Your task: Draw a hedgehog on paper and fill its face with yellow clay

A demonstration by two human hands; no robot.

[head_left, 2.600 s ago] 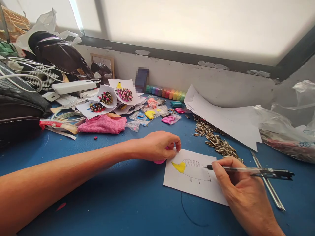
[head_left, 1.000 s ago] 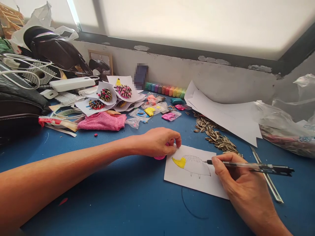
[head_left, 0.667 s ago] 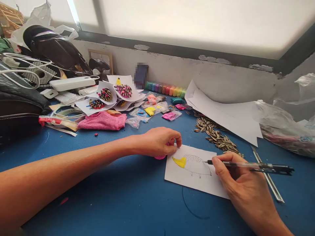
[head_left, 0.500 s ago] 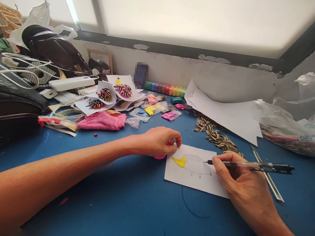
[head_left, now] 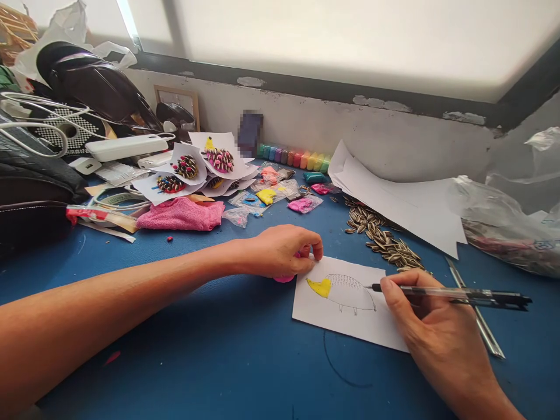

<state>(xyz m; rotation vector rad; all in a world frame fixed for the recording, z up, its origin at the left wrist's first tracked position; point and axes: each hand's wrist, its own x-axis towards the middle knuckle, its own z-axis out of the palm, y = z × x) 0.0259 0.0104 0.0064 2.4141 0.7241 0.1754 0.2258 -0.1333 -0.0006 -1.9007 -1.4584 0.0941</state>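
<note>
A white sheet of paper (head_left: 345,324) lies on the blue tabletop, bearing a pen-drawn hedgehog outline (head_left: 352,296) with short strokes across its upper back. Its head is covered in yellow clay (head_left: 320,288). My right hand (head_left: 437,326) grips a black pen (head_left: 464,294), its tip beside the outline's upper right edge. At the paper's upper left corner rests my left hand (head_left: 284,251), fingers curled inward and fingertips at the corner. What looks like pink clay (head_left: 284,279) shows under the palm and between the fingers, mostly hidden.
Sunflower seeds (head_left: 389,242) lie beyond the paper, near blank sheets (head_left: 394,192). A craft knife (head_left: 476,315) lies by my right hand. Farther back are clay packets (head_left: 301,204), a pink cloth (head_left: 181,214), finished seed hedgehogs (head_left: 221,160) and a plastic bag (head_left: 516,227) at right.
My right hand and the pen have moved slightly right, and more short strokes show on the hedgehog's back. The left hand and paper stay in place.
</note>
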